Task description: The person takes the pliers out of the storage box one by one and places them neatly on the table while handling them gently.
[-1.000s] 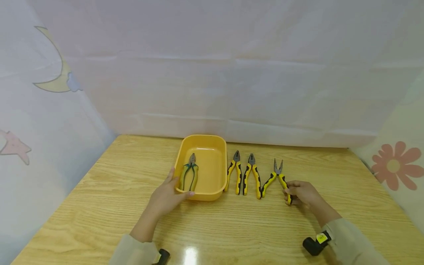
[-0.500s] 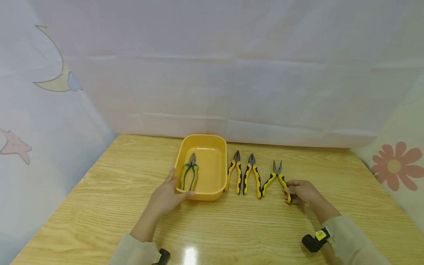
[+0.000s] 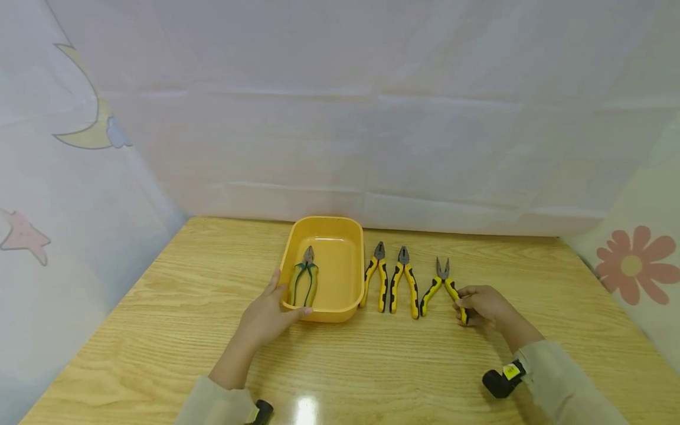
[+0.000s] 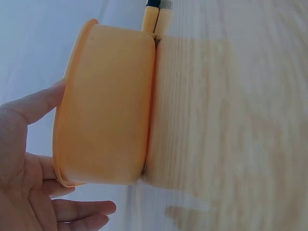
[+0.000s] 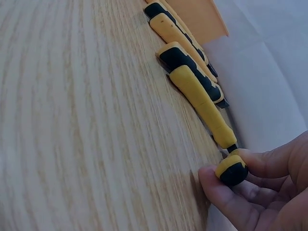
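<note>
My left hand (image 3: 265,316) holds the near-left corner of a yellow plastic tray (image 3: 342,307), thumb at the front rim and fingers by the left side; the left wrist view shows the tray (image 4: 108,106) from outside. Inside lie green-and-yellow pliers (image 3: 304,274). At the right, my right hand (image 3: 480,306) pinches the right handle of yellow-and-black pliers (image 3: 443,280), whose handles are spread and jaws parted. In the right wrist view, thumb and index finger grip that handle's end (image 5: 232,169). The pliers appear to lie on the table.
Two more yellow-and-black pliers, one pair (image 3: 376,277) close beside the tray and another pair (image 3: 404,283) to its right, lie jaws away from me. The wooden table (image 3: 372,372) meets a pale cloth backdrop (image 3: 340,147) at its far edge.
The pliers under my right hand have shifted slightly left at the jaws, and their handles stand a little closer together. My left hand and the tray stay put.
</note>
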`<state>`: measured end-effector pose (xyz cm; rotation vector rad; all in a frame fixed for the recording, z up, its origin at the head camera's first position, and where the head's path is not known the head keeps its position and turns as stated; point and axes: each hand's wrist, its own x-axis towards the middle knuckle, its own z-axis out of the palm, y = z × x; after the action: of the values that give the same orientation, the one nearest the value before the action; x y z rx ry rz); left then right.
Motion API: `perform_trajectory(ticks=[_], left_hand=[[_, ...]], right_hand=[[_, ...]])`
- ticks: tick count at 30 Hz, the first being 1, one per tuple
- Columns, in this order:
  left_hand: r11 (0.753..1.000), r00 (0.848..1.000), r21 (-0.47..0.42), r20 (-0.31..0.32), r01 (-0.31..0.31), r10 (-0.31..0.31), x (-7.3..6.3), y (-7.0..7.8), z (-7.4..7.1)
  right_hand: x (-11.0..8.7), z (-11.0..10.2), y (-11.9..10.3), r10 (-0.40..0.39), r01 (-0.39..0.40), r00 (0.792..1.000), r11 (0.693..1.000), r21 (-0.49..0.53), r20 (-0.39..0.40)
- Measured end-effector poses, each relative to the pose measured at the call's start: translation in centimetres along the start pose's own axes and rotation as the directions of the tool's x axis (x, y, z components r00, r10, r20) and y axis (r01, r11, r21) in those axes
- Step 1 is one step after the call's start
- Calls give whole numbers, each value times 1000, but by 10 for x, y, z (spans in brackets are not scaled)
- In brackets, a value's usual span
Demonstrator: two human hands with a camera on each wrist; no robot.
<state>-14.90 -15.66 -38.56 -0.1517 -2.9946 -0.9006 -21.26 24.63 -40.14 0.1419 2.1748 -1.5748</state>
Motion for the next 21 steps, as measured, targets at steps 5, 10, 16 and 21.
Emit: perform_trajectory(ticks=[5,10,16,21], left_hand=[[1000,1000,-4,1,6,-6,0,1,-1],[1000,1000,4,-1,-1,1,0,1,0],[1000,1000,-2,0,7,-7,0,0,0],[1000,1000,-4,-1,11,-11,0,0,0]], right_hand=[[1,-1,-2,-13,12,1000,996,-91,-14],[1,0,-1,-54,42,997,969,-242,-47],[0,4,-1,-97,57,991,929,-366,-94],[0,7,-3,-155,66,979,861,-505,-135]])
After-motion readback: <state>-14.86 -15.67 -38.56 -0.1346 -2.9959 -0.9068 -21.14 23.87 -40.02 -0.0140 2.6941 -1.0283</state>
